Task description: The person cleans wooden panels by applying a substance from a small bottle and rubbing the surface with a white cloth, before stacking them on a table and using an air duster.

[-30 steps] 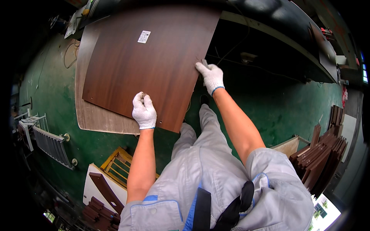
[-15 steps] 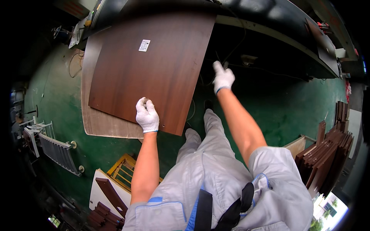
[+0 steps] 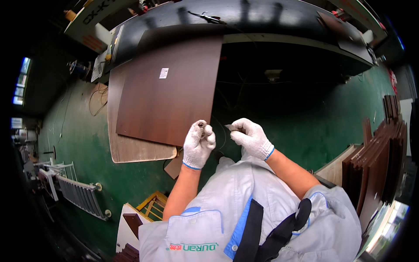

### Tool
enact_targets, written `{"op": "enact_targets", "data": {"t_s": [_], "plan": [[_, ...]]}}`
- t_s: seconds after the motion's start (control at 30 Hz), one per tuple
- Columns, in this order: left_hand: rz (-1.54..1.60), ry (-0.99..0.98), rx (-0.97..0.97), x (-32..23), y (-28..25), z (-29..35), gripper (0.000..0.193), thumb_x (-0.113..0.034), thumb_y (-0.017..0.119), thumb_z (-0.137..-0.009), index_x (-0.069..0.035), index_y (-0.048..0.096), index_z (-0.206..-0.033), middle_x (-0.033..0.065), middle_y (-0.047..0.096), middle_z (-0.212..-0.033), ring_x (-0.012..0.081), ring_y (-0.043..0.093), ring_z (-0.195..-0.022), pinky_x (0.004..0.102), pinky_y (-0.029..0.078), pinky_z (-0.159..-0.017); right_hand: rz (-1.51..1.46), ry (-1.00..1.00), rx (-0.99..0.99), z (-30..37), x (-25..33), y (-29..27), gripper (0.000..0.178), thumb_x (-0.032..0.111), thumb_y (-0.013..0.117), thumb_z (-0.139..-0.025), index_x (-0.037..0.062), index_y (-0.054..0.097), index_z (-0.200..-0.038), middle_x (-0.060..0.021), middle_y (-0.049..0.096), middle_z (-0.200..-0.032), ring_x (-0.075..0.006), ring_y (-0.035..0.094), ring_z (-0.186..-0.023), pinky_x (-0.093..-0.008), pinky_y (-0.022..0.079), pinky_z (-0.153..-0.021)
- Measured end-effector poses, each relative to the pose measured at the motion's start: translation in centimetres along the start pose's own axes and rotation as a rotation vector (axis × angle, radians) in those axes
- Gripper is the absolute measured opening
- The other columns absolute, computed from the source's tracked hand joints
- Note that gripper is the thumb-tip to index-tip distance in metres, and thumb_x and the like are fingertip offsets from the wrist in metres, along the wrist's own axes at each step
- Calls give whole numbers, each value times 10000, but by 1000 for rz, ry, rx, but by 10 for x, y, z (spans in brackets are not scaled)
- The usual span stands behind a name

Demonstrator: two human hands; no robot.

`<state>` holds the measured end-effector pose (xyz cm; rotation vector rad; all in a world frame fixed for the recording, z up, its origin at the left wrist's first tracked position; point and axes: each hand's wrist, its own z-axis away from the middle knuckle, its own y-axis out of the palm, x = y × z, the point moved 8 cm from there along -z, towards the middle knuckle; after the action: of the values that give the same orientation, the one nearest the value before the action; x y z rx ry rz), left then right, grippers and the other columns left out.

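My left hand (image 3: pixel 198 147), in a white knit glove, is closed just in front of the near corner of a dark brown wooden panel (image 3: pixel 170 100). Between its thumb and fingers sits a small dark round piece (image 3: pixel 201 125), too small to name. To its right, my right hand (image 3: pixel 253 139), also gloved, pinches with thumb and forefinger. A tiny pale pointed bit (image 3: pixel 229 127) shows at those fingertips; its kind is unclear. The panel carries a white label (image 3: pixel 163 73) and lies over a lighter, round-cornered board (image 3: pixel 131 148).
A black-topped bench (image 3: pixel 279 17) runs along the far side, with a black hand tool (image 3: pixel 207 18) and cord on top. Dark brown boards (image 3: pixel 371 161) stand stacked at right. A grey radiator-like rack (image 3: pixel 80 194) and a yellow wooden frame (image 3: pixel 152 205) are at left.
My right hand has come back from beside the bench toward my body, close to the left. My left hand has shifted right, past the panel's near edge. The view has tilted up.
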<state>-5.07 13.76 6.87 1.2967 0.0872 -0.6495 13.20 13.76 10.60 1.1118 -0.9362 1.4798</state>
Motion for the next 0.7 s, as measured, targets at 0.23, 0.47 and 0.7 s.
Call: {"op": "enact_targets", "data": {"t_s": [0.23, 0.47, 0.7], "plan": [[-3, 51, 168, 66, 124, -39, 244, -291, 502, -1085, -94, 616, -1171, 105, 640, -1235, 321, 551, -1301, 482, 401, -1167, 159, -448, -196, 33, 70, -50, 257, 82, 771, -829, 3, 724, -1069, -86, 716, -879, -132, 678, -775, -277, 560, -714], [-357, 143, 339, 163, 236, -98, 262, -281, 498, -1079, -75, 593, -1210, 177, 607, -1385, 324, 533, -1341, 495, 352, -1202, 76, -444, -302, 34, 76, -197, 230, 87, 758, -860, 7, 732, -1074, -109, 724, -900, -159, 695, -794, -286, 563, -735], [-446, 111, 528, 257, 322, -156, 258, -232, 605, -1043, -79, 553, -1245, 151, 629, -1268, 297, 617, -1184, 447, 495, -1034, -168, -403, -281, 69, 97, -363, 163, 85, 636, -983, -17, 704, -1089, -60, 686, -847, -114, 625, -749, -269, 521, -700]]}}
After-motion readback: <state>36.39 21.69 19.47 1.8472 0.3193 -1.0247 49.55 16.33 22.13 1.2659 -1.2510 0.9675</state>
